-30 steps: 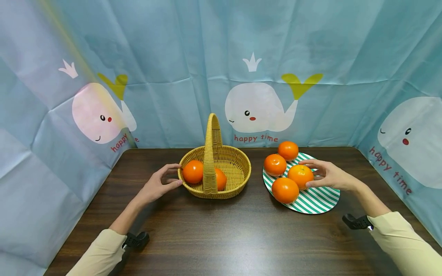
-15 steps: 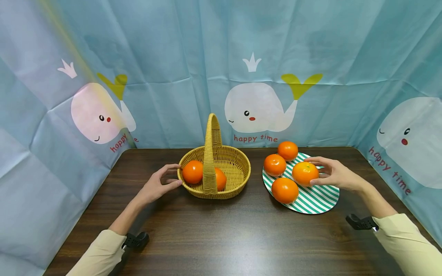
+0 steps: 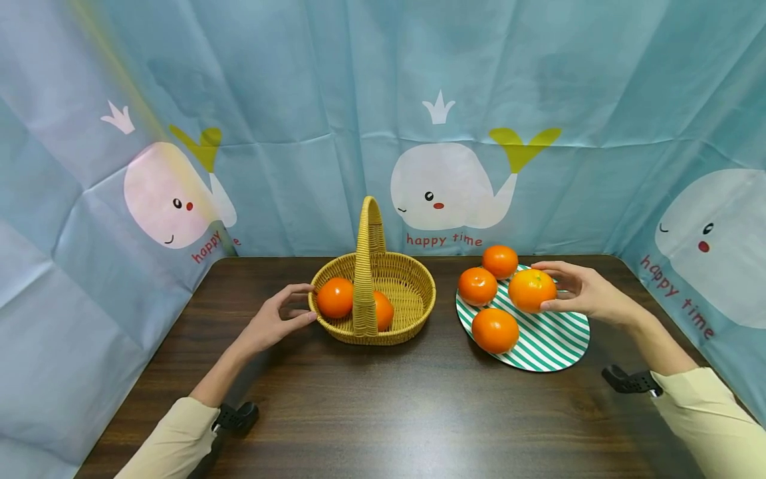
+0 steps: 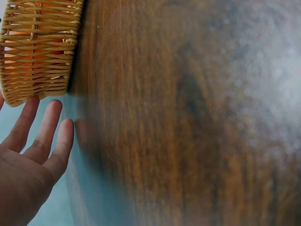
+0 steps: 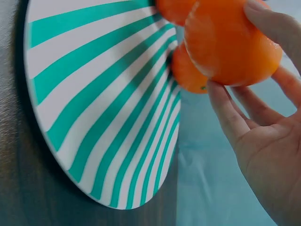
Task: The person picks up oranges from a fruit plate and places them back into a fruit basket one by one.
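My right hand holds an orange between thumb and fingertips, lifted over the green-and-white striped plate. In the right wrist view, the held orange stands clear of the plate, and the thumb lies along its upper side. A yellow wicker basket with a tall handle stands at the middle left. Two oranges lie in it, one at the left end and one partly behind the handle. My left hand touches the basket's left end with relaxed, extended fingers, also visible in the left wrist view.
Three more oranges sit on the plate's left part: a front one, a middle one and a back one. A dark wooden table carries everything. A blue whale-print curtain hangs behind and at both sides.
My right hand has lifted the orange from among the others and moved it up and slightly right. The left hand and the basket have stayed in place.
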### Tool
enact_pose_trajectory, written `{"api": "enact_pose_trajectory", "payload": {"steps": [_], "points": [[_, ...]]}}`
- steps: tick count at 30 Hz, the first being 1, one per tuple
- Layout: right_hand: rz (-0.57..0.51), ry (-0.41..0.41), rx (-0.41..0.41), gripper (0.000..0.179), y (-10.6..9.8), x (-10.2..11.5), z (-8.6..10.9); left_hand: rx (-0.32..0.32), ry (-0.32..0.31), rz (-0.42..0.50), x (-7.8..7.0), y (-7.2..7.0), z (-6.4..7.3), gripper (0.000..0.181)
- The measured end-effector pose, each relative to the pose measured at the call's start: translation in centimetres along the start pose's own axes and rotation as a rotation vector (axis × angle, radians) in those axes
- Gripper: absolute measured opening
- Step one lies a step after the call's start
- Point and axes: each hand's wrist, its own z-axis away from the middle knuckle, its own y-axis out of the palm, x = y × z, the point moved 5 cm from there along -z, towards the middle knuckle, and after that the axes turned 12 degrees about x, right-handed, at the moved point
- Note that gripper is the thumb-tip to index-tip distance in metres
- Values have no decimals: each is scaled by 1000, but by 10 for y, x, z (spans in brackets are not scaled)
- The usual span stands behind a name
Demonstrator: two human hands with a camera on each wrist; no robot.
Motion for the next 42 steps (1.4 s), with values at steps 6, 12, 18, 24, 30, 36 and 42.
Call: {"api": "enact_pose_trajectory", "payload": {"steps": [6,12,18,24,30,36,42], "points": [[-27,-9,-23,68,-5,6,-2,1,-3,-7,-1,0,-1,53],[-56,-10,-26,68,-5,8,-8,-6,8,-15,0,-1,0,52],[-85,-32,-26,67,-5,12,-14,-20,16,-36,-1,-3,0,50],[-121,-50,-13,68,-5,15,-18,-27,2,-41,0,-3,-1,48],[-110,-46,-8,68,-3,18,-24,-32,-16,-44,-1,-4,-2,47],[-103,-76,17,67,1,24,-31,-36,-35,-34,-3,-5,-3,48],[-91,-72,21,68,4,30,-36,-37,-38,-23,-2,-6,-2,48]]}}
